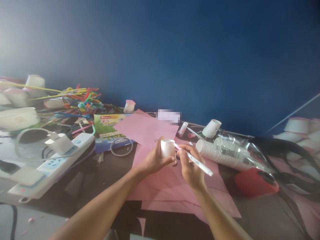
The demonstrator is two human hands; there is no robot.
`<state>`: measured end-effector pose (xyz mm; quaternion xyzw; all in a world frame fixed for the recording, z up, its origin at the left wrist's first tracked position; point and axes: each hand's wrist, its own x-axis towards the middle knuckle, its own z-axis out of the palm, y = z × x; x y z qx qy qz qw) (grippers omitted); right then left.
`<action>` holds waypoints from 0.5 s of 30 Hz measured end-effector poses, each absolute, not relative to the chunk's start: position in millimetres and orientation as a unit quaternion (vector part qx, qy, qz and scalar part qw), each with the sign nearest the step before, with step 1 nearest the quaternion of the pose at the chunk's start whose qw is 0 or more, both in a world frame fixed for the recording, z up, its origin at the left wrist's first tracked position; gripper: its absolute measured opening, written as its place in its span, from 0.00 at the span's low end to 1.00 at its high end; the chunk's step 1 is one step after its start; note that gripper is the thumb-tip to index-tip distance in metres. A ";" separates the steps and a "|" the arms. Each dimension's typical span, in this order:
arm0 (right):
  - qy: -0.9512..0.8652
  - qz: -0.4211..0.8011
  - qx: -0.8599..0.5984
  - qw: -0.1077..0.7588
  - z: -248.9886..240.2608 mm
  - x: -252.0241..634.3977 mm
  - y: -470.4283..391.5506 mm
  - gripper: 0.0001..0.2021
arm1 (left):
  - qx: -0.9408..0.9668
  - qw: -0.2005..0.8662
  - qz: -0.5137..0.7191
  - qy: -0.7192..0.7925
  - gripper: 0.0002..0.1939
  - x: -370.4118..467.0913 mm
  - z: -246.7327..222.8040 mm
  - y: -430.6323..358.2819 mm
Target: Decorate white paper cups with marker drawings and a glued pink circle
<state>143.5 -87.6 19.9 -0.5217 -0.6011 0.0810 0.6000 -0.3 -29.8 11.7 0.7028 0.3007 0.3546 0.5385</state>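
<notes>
My left hand (156,159) is wrapped round a small white paper cup (167,149) above the pink paper sheets (155,188). Between the fingers of my right hand (191,163) is a white acrylic marker (200,164), its pink tip end at the cup's right side near the rim. Whether the tip touches the cup cannot be made out. Both hands are over the middle of the dark table.
A white power strip (53,166) and a bundle of colourful pipe cleaners (85,100) lie at the left. Stacked white cups (220,153) in clear plastic and a red object (256,182) are on the right. Behind stands a blue wall (175,56).
</notes>
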 end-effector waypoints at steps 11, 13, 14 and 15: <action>-0.617 0.095 -0.518 0.585 22.5 143.9 -88.1 0.05 | 0.687 0.559 0.355 0.299 0.36 -0.3 16.0 -30.4; -0.616 0.104 -0.520 0.582 22.7 144.7 -88.2 0.05 | 0.685 0.564 0.360 0.288 0.36 -0.4 15.1 -29.8; -0.615 0.109 -0.520 0.582 22.7 145.0 -88.6 0.05 | 0.685 0.567 0.361 0.282 0.36 -0.3 14.3 -29.3; -0.614 0.113 -0.519 0.584 22.7 145.2 -89.1 0.05 | 0.684 0.569 0.362 0.278 0.36 -0.1 13.3 -28.8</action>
